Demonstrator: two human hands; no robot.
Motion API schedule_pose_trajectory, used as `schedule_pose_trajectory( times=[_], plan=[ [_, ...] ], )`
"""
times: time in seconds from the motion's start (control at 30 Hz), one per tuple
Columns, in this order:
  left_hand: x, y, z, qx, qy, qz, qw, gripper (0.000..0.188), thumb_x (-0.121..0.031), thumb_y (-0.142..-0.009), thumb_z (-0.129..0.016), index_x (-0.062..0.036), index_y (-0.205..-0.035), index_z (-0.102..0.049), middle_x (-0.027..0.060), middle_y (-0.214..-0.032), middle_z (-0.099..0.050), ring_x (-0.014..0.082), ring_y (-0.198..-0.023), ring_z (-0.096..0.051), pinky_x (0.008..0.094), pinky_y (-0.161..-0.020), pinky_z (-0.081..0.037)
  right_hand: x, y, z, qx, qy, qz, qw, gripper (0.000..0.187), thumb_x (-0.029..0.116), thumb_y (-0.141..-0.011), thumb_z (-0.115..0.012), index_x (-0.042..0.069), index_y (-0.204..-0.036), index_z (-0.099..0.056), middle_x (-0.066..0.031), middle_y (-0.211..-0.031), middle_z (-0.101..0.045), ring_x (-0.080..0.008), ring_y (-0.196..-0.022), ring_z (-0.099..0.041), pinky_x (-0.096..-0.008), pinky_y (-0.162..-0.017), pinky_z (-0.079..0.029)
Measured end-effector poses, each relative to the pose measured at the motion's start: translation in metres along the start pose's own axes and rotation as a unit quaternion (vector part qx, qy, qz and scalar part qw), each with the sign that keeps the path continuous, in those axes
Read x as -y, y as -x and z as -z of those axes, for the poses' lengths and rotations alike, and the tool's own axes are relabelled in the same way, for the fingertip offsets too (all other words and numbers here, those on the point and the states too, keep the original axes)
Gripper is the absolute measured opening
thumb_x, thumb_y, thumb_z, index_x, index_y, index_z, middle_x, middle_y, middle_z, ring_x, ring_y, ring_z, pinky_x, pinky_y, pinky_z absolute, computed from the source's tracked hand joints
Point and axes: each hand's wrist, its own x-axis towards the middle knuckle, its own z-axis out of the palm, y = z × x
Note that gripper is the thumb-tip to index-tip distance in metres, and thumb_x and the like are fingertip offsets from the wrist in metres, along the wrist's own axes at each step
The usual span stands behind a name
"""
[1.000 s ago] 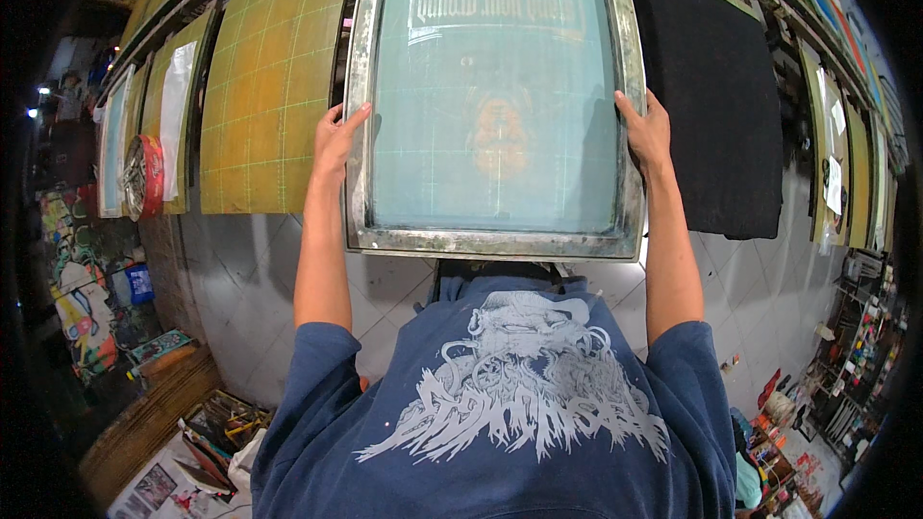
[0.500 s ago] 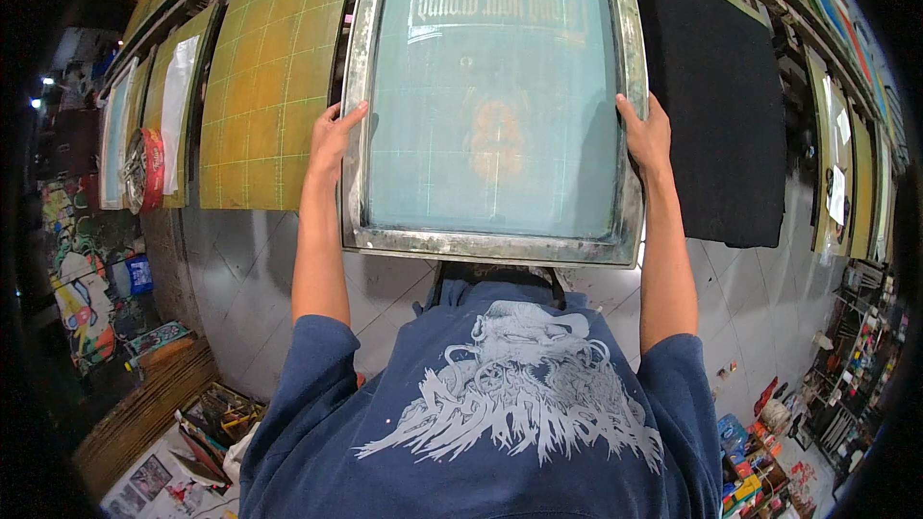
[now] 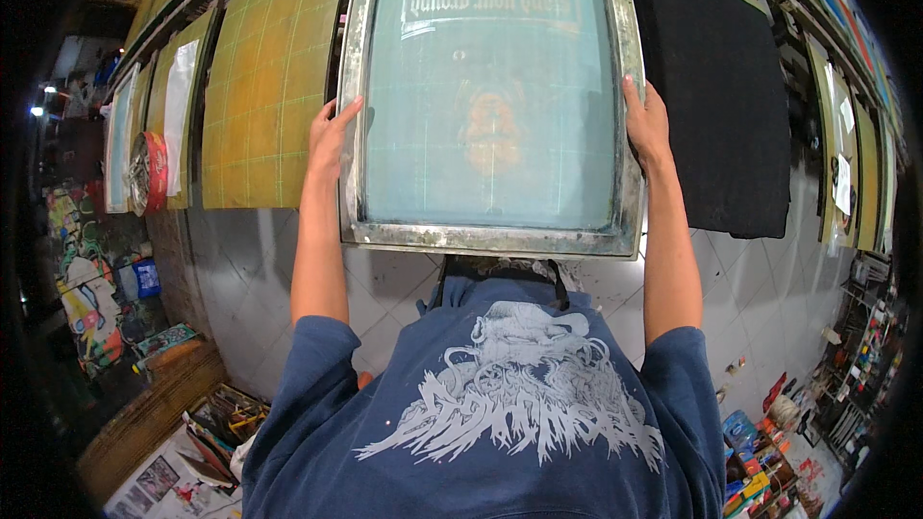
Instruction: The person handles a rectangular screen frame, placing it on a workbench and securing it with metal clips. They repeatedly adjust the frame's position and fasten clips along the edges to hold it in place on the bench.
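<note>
Between my two hands is a silk screen frame (image 3: 500, 239), a worn metal frame with pale blue-green mesh (image 3: 481, 192). The mesh carries a boxed strip of lettering near its far end and an orange-tinted figure in the middle. My left hand (image 3: 333, 131) is closed round the left side bar, thumb on top. On the right side bar my right hand (image 3: 646, 123) grips in the same way, thumb on top. The fingers of both hands are partly hidden by the bars. Through the mesh, faint grid lines of a board beneath show.
Left of the frame lies a yellow gridded board (image 3: 274, 86); to its right is a board covered with black cloth (image 3: 711, 96). A red round tin (image 3: 154, 173) sits at far left. Shelves with small items (image 3: 851, 346) stand at right, above a tiled floor (image 3: 385, 298).
The frame has shifted slightly away from me and a little to the left, its near edge now higher in view. Both hands keep their hold, the right hand slightly farther forward.
</note>
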Motion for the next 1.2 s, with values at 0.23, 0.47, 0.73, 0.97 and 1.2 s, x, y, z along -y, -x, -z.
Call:
schedule_pose_trajectory(
  times=[0.23,0.47,0.73,0.97,1.2],
  plan=[
    [-0.009,0.005,-0.002,-0.010,-0.004,0.012,1.000,0.062,-0.042,-0.078,-0.082,0.0002,-0.120,-0.065,0.0089,-0.111,-0.067,0.0170,-0.105,-0.059,0.0332,-0.096,-0.042,-0.001,-0.003,0.002,0.033,-0.050,-0.029,0.998,0.051,0.036,-0.102,-0.055,-0.007,-0.128,-0.059,-0.0116,-0.111,-0.067,-0.0142,-0.097,-0.060,-0.0298,-0.088,-0.047],
    [-0.005,0.007,-0.002,-0.007,0.029,0.029,0.999,0.059,-0.042,-0.079,-0.082,-0.0002,-0.117,-0.066,0.0071,-0.106,-0.069,0.0141,-0.097,-0.060,0.0301,-0.090,-0.044,0.004,0.002,0.004,0.024,-0.072,-0.076,0.994,0.049,0.037,-0.099,-0.058,-0.004,-0.127,-0.061,-0.0132,-0.112,-0.068,-0.0178,-0.099,-0.062,-0.0322,-0.089,-0.047],
    [-0.011,0.009,-0.004,-0.014,-0.017,0.022,1.000,0.066,-0.047,-0.081,-0.078,0.0010,-0.124,-0.065,0.0090,-0.113,-0.068,0.0161,-0.104,-0.060,0.0328,-0.094,-0.043,0.005,0.002,0.007,0.012,-0.054,-0.107,0.993,0.050,0.037,-0.099,-0.058,-0.004,-0.128,-0.060,-0.0123,-0.113,-0.067,-0.0168,-0.100,-0.061,-0.0325,-0.090,-0.046],
    [-0.001,-0.002,0.002,0.012,-0.002,0.037,0.999,0.057,-0.045,-0.082,-0.078,-0.0020,-0.118,-0.070,0.0087,-0.112,-0.069,0.0168,-0.106,-0.059,0.0342,-0.097,-0.042,0.005,0.002,0.005,0.029,-0.091,-0.100,0.990,0.050,0.038,-0.099,-0.059,-0.003,-0.127,-0.061,-0.0119,-0.112,-0.067,-0.0167,-0.099,-0.061,-0.0323,-0.088,-0.047],
    [-0.018,0.008,-0.003,-0.004,0.012,0.028,1.000,0.051,-0.040,-0.082,-0.080,-0.0019,-0.115,-0.071,0.0067,-0.106,-0.070,0.0138,-0.097,-0.061,0.0301,-0.089,-0.045,-0.003,0.001,0.002,0.013,-0.085,-0.091,0.992,0.052,0.039,-0.098,-0.060,-0.004,-0.127,-0.061,-0.0108,-0.109,-0.068,-0.0167,-0.096,-0.062,-0.0320,-0.087,-0.047]
  ],
)
